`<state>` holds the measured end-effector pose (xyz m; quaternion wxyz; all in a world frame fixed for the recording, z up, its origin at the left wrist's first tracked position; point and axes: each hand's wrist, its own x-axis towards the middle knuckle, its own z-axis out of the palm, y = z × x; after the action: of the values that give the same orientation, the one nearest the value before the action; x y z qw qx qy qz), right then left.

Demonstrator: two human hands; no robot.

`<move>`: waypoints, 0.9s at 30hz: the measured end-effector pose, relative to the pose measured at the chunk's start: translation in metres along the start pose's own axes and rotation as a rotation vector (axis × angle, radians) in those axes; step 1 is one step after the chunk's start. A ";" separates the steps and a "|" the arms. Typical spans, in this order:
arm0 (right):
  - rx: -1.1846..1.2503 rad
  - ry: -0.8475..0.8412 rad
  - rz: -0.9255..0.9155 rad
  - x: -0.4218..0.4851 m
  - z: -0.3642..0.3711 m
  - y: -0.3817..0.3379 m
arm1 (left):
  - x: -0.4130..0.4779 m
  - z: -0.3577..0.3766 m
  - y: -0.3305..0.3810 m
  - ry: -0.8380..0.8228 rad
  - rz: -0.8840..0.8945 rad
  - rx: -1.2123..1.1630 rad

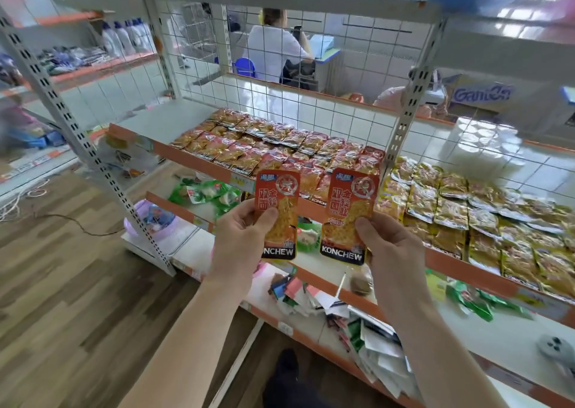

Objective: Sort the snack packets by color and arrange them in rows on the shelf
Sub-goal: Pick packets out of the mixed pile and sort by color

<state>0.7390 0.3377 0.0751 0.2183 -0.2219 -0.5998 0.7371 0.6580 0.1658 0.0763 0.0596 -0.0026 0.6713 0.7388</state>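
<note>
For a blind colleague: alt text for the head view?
The left hand holds up a red packet, the right hand a second red packet, side by side before a shelf. Rows of red packets lie on it; yellow packets lie further right.

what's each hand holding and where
The left hand pinches the left red Konchew packet at its lower left side; the right hand pinches the right red Konchew packet at its lower right side.

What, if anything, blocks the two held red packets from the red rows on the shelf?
Nothing visible. The left hand holds the left packet and the right hand the right packet before the open front of the shelf, the red rows just behind; the wire grid stands only at the back.
</note>
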 end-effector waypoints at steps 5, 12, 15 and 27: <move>0.047 -0.013 0.072 0.048 0.040 0.008 | 0.059 -0.013 0.004 0.027 -0.012 0.011; 0.037 -0.044 0.108 0.124 0.103 0.005 | 0.156 -0.029 0.024 0.065 -0.002 0.077; 0.005 -0.057 0.104 0.156 0.125 0.004 | 0.190 -0.034 0.025 0.087 -0.009 0.083; -0.098 -0.105 0.160 0.229 0.196 0.033 | 0.285 -0.064 0.016 0.138 -0.083 0.115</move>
<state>0.4369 0.3119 0.0635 0.1159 -0.2404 -0.6261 0.7326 0.3685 0.1246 0.0621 0.0438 -0.0777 0.7143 0.6941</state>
